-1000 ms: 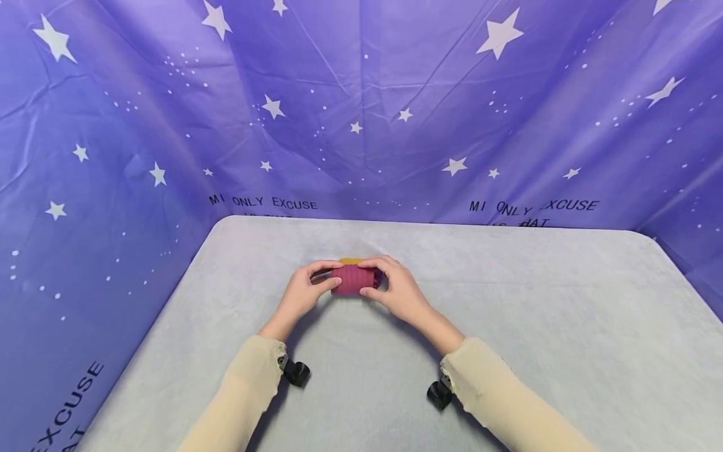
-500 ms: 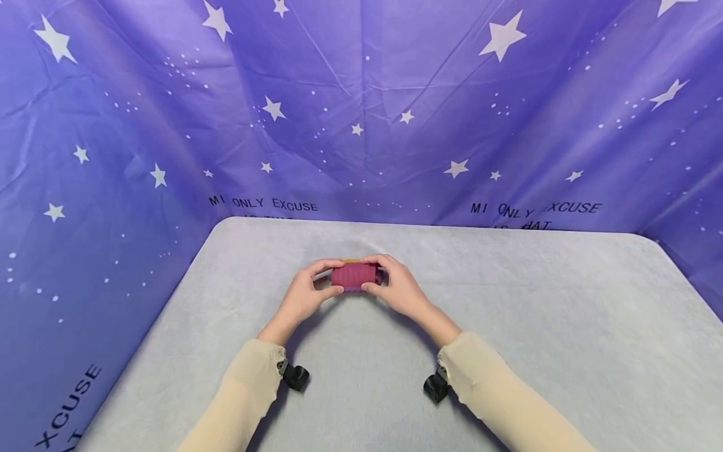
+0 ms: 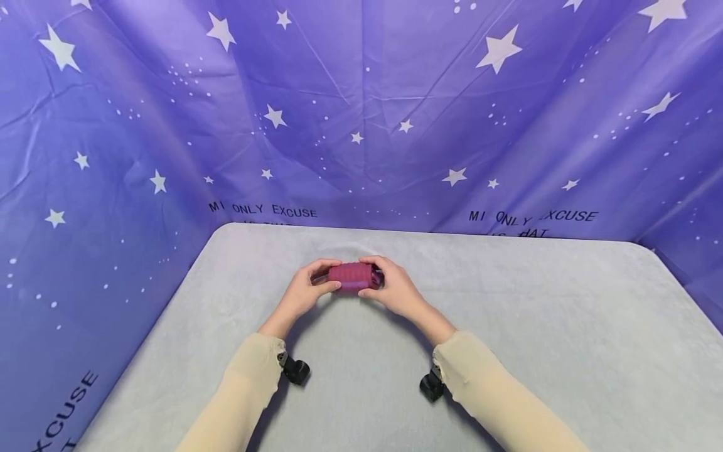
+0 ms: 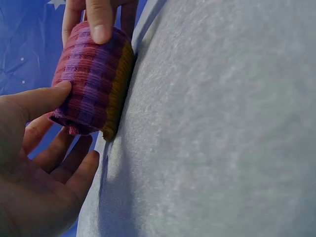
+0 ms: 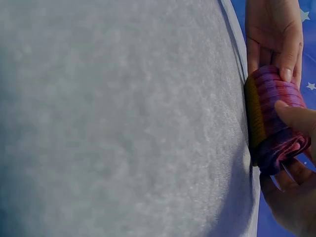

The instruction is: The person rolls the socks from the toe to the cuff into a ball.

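Note:
A rolled-up ribbed knit fabric, striped maroon and purple, lies across the table near its far side. My left hand holds its left end, thumb on the near face and fingers behind. At the other end my right hand grips it the same way. Low on the near side of the roll, close to the tabletop, a mustard stripe shows in the left wrist view. The roll's coiled end faces my right palm in the right wrist view. Some fingers are hidden behind the roll.
The table has a pale grey cloth surface with rounded far corners. A purple curtain with white stars and printed words hangs behind it and at both sides. A small black camera sits at each wrist.
The roll has turned away from me: the mustard strip behind it has gone from the head view, and a purple stripe has come up on its near face. Both hands stay at the ends.

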Demonstrator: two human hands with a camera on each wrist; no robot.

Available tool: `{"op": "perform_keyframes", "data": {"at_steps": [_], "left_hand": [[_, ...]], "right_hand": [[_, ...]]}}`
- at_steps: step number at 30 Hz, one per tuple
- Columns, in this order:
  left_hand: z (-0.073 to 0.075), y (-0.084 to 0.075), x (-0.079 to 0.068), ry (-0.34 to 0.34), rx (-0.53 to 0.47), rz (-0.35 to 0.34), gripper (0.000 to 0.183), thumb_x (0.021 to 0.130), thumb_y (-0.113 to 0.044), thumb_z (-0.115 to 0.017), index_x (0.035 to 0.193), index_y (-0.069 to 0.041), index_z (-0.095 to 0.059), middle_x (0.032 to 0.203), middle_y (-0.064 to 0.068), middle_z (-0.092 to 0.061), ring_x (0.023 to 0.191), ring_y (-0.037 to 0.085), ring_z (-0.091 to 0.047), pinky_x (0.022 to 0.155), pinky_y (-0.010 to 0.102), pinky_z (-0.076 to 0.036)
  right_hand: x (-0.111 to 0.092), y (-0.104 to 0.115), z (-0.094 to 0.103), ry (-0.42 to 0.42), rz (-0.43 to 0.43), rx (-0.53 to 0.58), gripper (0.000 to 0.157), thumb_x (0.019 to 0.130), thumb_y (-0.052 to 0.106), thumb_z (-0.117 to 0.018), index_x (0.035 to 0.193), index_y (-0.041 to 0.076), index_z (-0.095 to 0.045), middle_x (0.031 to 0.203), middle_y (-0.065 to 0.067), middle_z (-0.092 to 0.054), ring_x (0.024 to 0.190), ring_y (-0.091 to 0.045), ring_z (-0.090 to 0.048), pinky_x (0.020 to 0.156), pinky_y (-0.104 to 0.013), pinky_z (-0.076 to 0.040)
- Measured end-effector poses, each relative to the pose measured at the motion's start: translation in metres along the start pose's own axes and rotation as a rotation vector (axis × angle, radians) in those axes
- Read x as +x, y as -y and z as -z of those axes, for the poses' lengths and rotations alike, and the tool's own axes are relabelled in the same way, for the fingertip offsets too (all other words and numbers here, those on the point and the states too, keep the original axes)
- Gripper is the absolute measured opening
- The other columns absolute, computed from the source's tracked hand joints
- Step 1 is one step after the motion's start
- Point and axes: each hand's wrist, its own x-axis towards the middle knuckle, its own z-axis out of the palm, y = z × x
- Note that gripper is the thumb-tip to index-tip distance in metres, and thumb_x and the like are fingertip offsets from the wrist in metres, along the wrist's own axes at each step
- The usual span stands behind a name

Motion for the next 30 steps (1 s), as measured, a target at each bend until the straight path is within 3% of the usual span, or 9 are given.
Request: {"op": "perform_keyframes", "data": {"at_steps": [5,11,14,19,26,30], "left_hand": [[-0.001,-0.002,0.002,-0.027,0.012,0.023,0.043,0.089,-0.004,-0.07,0.131,0.001,-0.06,0.133,0.024,-0.062,0.124,0.039,-0.06,0.103,0.044,-0.051],[-0.005,-0.006,0.004,-0.046,0.041,-0.009,0.043,0.09,-0.005,-0.07,0.131,0.0,-0.061,0.136,0.023,-0.06,0.126,0.038,-0.059,0.105,0.042,-0.051],[-0.008,-0.013,0.001,-0.047,0.172,-0.066,0.047,0.086,-0.008,-0.075,0.131,-0.004,-0.062,0.137,0.02,-0.061,0.128,0.035,-0.058,0.11,0.045,-0.046],[-0.017,-0.027,-0.008,-0.035,0.508,-0.157,0.058,0.082,-0.018,-0.081,0.135,-0.011,-0.059,0.137,0.014,-0.062,0.129,0.033,-0.056,0.113,0.049,-0.041],[-0.038,-0.048,-0.019,-0.018,0.812,-0.261,0.072,0.078,-0.028,-0.085,0.14,-0.011,-0.052,0.135,0.011,-0.061,0.129,0.03,-0.056,0.12,0.054,-0.03],[-0.05,-0.058,-0.026,-0.04,0.924,-0.298,0.075,0.076,-0.034,-0.086,0.14,-0.012,-0.051,0.131,0.009,-0.064,0.123,0.028,-0.06,0.114,0.048,-0.041]], "right_hand": [[0.004,-0.004,0.0,0.003,0.007,-0.008,0.066,0.077,0.005,-0.083,0.137,0.005,-0.055,0.137,-0.018,-0.06,0.124,-0.036,-0.059,0.106,-0.05,-0.047],[0.007,-0.01,0.002,-0.036,-0.013,0.024,0.06,0.077,0.008,-0.082,0.132,0.007,-0.059,0.129,-0.017,-0.066,0.113,-0.033,-0.065,0.099,-0.048,-0.051],[0.004,-0.011,0.005,-0.048,-0.017,0.051,0.057,0.077,0.012,-0.082,0.13,0.007,-0.06,0.124,-0.017,-0.068,0.107,-0.032,-0.067,0.095,-0.046,-0.054],[-0.006,-0.005,0.01,-0.029,-0.054,0.084,0.053,0.081,0.018,-0.08,0.128,0.004,-0.06,0.117,-0.018,-0.07,0.1,-0.03,-0.068,0.087,-0.041,-0.058],[-0.022,0.013,0.024,-0.035,-0.086,0.061,0.048,0.084,0.024,-0.077,0.123,0.002,-0.062,0.105,-0.016,-0.072,0.089,-0.023,-0.067,0.077,-0.032,-0.057],[-0.032,0.021,0.031,-0.048,-0.097,0.04,0.047,0.084,0.027,-0.077,0.122,0.003,-0.062,0.099,-0.015,-0.073,0.085,-0.019,-0.067,0.074,-0.03,-0.057]]}}
